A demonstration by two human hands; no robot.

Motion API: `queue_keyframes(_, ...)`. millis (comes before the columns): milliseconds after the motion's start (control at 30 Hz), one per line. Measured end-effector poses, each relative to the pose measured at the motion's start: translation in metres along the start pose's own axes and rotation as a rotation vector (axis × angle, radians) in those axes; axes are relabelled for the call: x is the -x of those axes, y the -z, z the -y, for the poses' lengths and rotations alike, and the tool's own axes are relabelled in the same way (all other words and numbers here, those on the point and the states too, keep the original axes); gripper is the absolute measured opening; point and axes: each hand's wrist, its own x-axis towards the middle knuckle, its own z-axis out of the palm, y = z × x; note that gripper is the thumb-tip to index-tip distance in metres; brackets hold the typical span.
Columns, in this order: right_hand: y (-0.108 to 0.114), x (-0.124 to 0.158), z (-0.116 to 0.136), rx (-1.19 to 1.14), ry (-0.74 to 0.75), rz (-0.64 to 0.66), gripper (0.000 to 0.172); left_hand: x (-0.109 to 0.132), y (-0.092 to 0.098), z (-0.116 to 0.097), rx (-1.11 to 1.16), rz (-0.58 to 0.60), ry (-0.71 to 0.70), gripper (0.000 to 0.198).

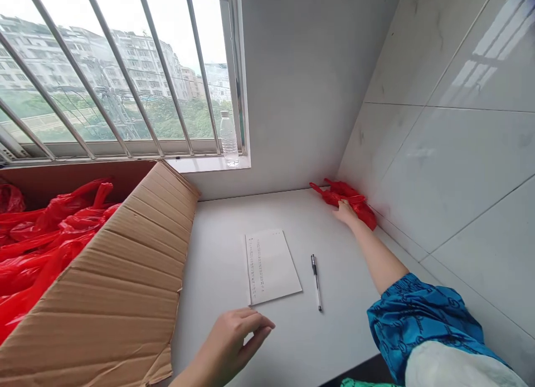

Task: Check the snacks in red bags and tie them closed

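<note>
Right-hand grip point(346, 212), its closure unclear, is laid on the far-right red plastic bag point(353, 195), not yet lifted off the tabletop point(346, 298).

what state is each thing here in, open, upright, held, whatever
Cardboard box: open, filled with red bags
Bottle: upright, capped
Paper pad: flat, text side up
Pen: lying flat, not held
Loose red bag: crumpled, right hand on it
Left hand: holding nothing
</note>
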Motion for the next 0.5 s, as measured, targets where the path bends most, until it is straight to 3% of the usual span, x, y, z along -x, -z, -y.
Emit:
queue_keyframes(133,0.005,0.005,0.014,-0.167,0.085,-0.006,0.044,-0.004,0.009,0.004,0.027,-0.019,0.055,0.019)
queue_keyframes(267,0.011,0.028,0.052,-0.363,0.21,0.067,0.04,-0.017,0.017,0.006,0.067,-0.071,0.1,0.02)
queue_keyframes(333,0.013,0.052,0.075,-0.468,0.268,0.176,0.04,-0.025,0.018,0.003,0.103,-0.142,0.149,0.02)
queue_keyframes(367,0.012,0.066,0.086,-0.57,0.303,0.291,0.04,-0.03,0.018,0.001,0.123,-0.199,0.172,0.021)
queue_keyframes(500,0.002,0.123,0.116,-0.66,0.385,0.663,0.038,-0.05,0.018,-0.001,0.094,-0.542,0.183,0.028)
